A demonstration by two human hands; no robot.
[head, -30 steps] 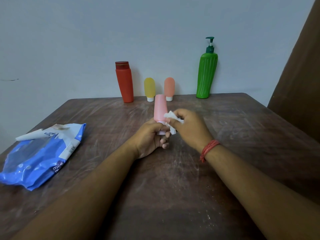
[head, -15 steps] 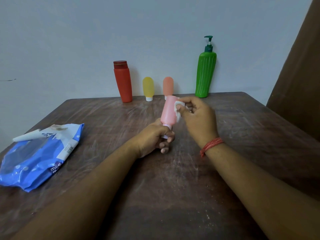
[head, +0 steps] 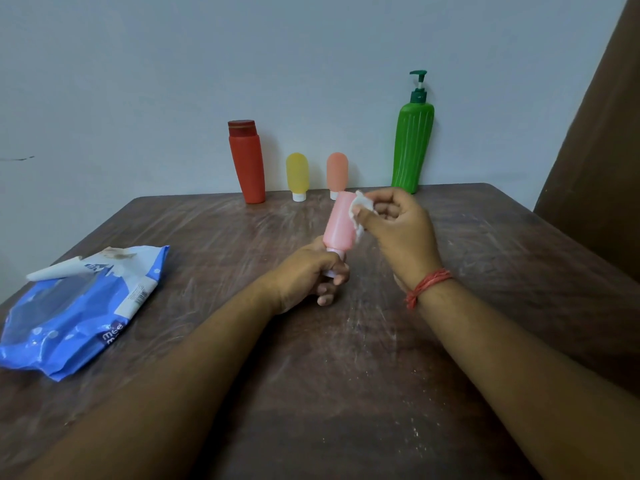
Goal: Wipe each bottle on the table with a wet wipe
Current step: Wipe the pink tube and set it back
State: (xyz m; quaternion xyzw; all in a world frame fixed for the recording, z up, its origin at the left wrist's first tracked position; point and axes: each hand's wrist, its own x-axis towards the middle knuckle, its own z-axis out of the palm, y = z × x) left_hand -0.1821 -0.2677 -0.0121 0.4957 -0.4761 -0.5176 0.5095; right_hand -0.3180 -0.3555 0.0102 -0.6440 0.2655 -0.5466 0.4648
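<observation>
Pink bottle (head: 341, 223) held cap-down above the middle of the wooden surface (head: 346, 358), long axis near upright, rounded top tilted slightly right and away toward the wall, white cap end at the bottom inside the fist. Left hand (head: 308, 277) wraps curled fingers round the cap end and lower neck, gripping it from below. Right hand (head: 398, 230) sits just right of the bottle's upper body, fingers curled, thumb and fingertips pinching a crumpled white wet wipe (head: 362, 211) pressed against the bottle's upper right side. Red thread band (head: 427, 285) on the right wrist. Behind the hands, along the far edge by the wall, a row stands upright: red bottle (head: 246, 162) on the left, small yellow bottle (head: 297, 176) cap-down beside it, small orange bottle (head: 337, 171) cap-down, its base partly hidden by the pink bottle's top, then tall green pump bottle (head: 414, 143) on the right, just behind the right hand. Blue wet wipe pack (head: 76, 317) lies flat near the left edge, well apart from the hands, flap peeled open. Brown curtain (head: 595, 133) at far right.
</observation>
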